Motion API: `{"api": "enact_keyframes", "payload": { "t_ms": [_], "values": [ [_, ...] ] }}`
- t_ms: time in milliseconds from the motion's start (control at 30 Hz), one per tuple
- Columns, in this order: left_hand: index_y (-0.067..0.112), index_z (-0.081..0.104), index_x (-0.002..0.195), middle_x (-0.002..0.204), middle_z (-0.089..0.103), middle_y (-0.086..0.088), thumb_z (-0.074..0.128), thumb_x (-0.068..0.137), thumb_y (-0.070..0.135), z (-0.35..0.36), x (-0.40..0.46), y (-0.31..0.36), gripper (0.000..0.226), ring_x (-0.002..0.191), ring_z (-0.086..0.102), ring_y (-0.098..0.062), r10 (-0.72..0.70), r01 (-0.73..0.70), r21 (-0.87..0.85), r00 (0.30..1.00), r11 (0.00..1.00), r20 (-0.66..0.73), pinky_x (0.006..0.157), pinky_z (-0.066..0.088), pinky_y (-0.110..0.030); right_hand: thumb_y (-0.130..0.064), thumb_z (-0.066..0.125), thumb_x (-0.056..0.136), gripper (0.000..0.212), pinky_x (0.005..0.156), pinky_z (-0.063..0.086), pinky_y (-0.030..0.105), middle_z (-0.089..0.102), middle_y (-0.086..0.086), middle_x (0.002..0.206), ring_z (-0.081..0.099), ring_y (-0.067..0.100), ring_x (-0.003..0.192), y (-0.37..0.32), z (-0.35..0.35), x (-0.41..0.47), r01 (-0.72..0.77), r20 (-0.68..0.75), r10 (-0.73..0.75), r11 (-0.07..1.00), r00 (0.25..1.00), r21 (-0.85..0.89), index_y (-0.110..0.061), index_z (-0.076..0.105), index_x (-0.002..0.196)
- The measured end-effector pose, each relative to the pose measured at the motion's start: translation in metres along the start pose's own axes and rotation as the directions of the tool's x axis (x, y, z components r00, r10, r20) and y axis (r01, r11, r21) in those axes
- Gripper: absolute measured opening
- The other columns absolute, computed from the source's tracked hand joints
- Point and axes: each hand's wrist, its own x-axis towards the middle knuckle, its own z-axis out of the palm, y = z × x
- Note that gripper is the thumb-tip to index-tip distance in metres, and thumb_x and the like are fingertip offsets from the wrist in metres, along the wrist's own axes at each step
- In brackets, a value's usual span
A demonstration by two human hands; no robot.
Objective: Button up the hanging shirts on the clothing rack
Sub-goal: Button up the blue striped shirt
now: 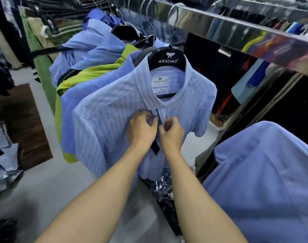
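Both grips are pinching the front placket of the striped blue shirt (114,109), left hand (142,130) beside right hand (172,134) (just under the collar), which is hanging on a black hanger (167,58) from the chrome rail (237,28).

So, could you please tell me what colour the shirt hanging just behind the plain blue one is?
Lime green shirt, seen best in the head view.

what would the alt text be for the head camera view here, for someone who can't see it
A person's left hand and right hand pinch the front placket of a blue striped shirt just below its collar. The shirt hangs on a black hanger from a shiny metal rail, with more blue shirts and a lime green shirt behind it.
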Motion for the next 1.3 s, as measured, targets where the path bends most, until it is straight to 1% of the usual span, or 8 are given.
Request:
{"api": "enact_keyframes", "payload": {
  "t_ms": [100, 233, 433, 600, 800, 933, 1100, 1300],
  "values": [
    [0.022, 0.070, 0.083, 0.088, 0.073, 0.001, 0.067, 0.087, 0.033, 0.009, -0.005, 0.003, 0.012, 0.084, 0.068, -0.024, -0.027, 0.023, -0.122, 0.999, 0.992, -0.036, 0.074, 0.054, -0.038, -0.010, 0.068, 0.085, 0.012, 0.061, 0.039, 0.008, 0.064, -0.006, 0.071, 0.060, 0.011, 0.068, 0.002, -0.010, -0.008, -0.020, -0.060, 0.021, 0.999, 0.998, 0.027, -0.015, 0.059, 0.080],
    [0.017, 0.072, 0.084, 0.080, 0.074, 0.000, 0.069, 0.088, 0.024, 0.013, -0.018, -0.005, 0.008, 0.077, 0.069, -0.022, -0.091, 0.055, -0.326, 0.991, 0.944, -0.096, 0.074, 0.055, -0.035, -0.017, 0.074, 0.085, 0.009, 0.067, 0.048, 0.016, 0.070, -0.006, 0.074, 0.064, 0.004, 0.069, 0.004, -0.021, -0.020, -0.053, -0.096, 0.060, 0.996, 0.994, 0.070, -0.010, 0.068, 0.081],
    [0.022, 0.068, 0.081, 0.075, 0.069, 0.013, 0.073, 0.085, 0.013, 0.004, -0.043, -0.010, 0.011, 0.071, 0.066, -0.001, -0.146, 0.095, -0.512, 0.987, 0.854, -0.061, 0.073, 0.053, -0.019, -0.017, 0.072, 0.088, 0.006, 0.070, 0.048, 0.012, 0.075, -0.008, 0.081, 0.067, 0.000, 0.077, -0.003, -0.039, -0.041, -0.105, -0.018, 0.111, 0.973, 0.994, 0.207, -0.015, 0.076, 0.087],
    [0.023, 0.067, 0.081, 0.077, 0.070, 0.012, 0.072, 0.086, 0.012, 0.000, -0.066, -0.012, 0.013, 0.075, 0.067, -0.003, -0.141, 0.101, -0.519, 0.989, 0.849, -0.039, 0.074, 0.051, -0.016, -0.018, 0.068, 0.091, 0.011, 0.075, 0.052, 0.016, 0.076, -0.010, 0.088, 0.070, 0.003, 0.086, -0.002, -0.049, -0.055, -0.131, 0.112, 0.107, 0.963, 0.988, 0.235, -0.019, 0.077, 0.095],
    [0.021, 0.070, 0.094, 0.086, 0.072, 0.013, 0.073, 0.086, 0.025, 0.001, -0.065, -0.003, 0.009, 0.080, 0.067, 0.000, -0.158, 0.121, -0.496, 0.987, 0.860, -0.033, 0.078, 0.054, -0.022, -0.009, 0.066, 0.088, 0.011, 0.068, 0.049, 0.013, 0.075, -0.008, 0.079, 0.067, 0.000, 0.074, -0.008, -0.052, -0.055, -0.130, 0.135, 0.098, 0.960, 0.986, 0.249, -0.014, 0.076, 0.089],
    [0.021, 0.071, 0.093, 0.087, 0.072, 0.009, 0.074, 0.082, 0.027, 0.009, -0.051, 0.002, 0.013, 0.082, 0.067, -0.013, -0.230, 0.171, -0.400, 0.968, 0.901, -0.105, 0.081, 0.054, -0.035, -0.004, 0.066, 0.083, 0.011, 0.065, 0.047, 0.014, 0.072, -0.006, 0.072, 0.062, 0.000, 0.066, -0.011, -0.058, -0.053, -0.145, 0.165, 0.107, 0.960, 0.980, 0.238, -0.011, 0.075, 0.084],
    [0.022, 0.062, 0.081, 0.074, 0.063, 0.011, 0.073, 0.081, 0.040, 0.012, -0.041, 0.016, 0.021, 0.076, 0.061, -0.017, -0.324, 0.255, -0.291, 0.920, 0.922, -0.221, 0.065, 0.043, -0.029, -0.003, 0.066, 0.079, 0.012, 0.061, 0.046, 0.013, 0.066, -0.010, 0.062, 0.057, -0.001, 0.058, -0.016, -0.070, -0.053, -0.132, 0.197, 0.089, 0.967, 0.976, 0.217, -0.012, 0.071, 0.074],
    [0.020, 0.063, 0.082, 0.072, 0.062, 0.004, 0.062, 0.086, 0.026, 0.013, -0.027, 0.022, 0.007, 0.072, 0.052, -0.019, -0.354, 0.297, -0.221, 0.886, 0.929, -0.300, 0.065, 0.043, -0.032, -0.010, 0.066, 0.079, 0.009, 0.062, 0.047, 0.017, 0.065, -0.009, 0.063, 0.055, 0.002, 0.060, -0.016, -0.074, -0.048, -0.124, 0.197, 0.087, 0.975, 0.977, 0.186, -0.015, 0.068, 0.071]
  ]
}}
